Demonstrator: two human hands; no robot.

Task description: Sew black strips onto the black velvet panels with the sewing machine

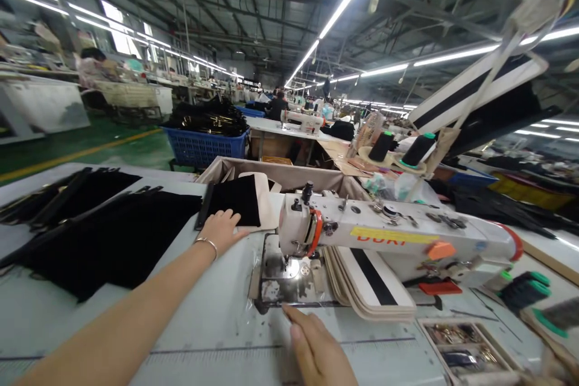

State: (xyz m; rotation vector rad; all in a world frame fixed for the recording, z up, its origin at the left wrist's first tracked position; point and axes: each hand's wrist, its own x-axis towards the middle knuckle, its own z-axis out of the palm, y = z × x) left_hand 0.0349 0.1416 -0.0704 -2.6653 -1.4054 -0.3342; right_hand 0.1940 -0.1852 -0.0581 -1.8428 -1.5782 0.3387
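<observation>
My left hand point(221, 230) reaches out to the left of the sewing machine point(393, 232), its fingers spread flat over a black fabric piece point(237, 199). A pale, round-cornered panel point(266, 202) shows beside and under that piece. My right hand point(319, 347) is at the front edge of the machine's metal bed point(289, 289). Its fingers point forward, and I see nothing in them. Under the machine arm, right of the needle area, sits a stack of pale panels point(375, 280) with a black stripe on the top one.
Black fabric pieces point(117, 235) lie at the left of the table. A fabric-lined bin point(294, 170) stands behind the machine. Thread cones point(527, 291) and a box of small metal parts point(465, 344) are at the right. Beyond is a filled blue basket point(205, 142).
</observation>
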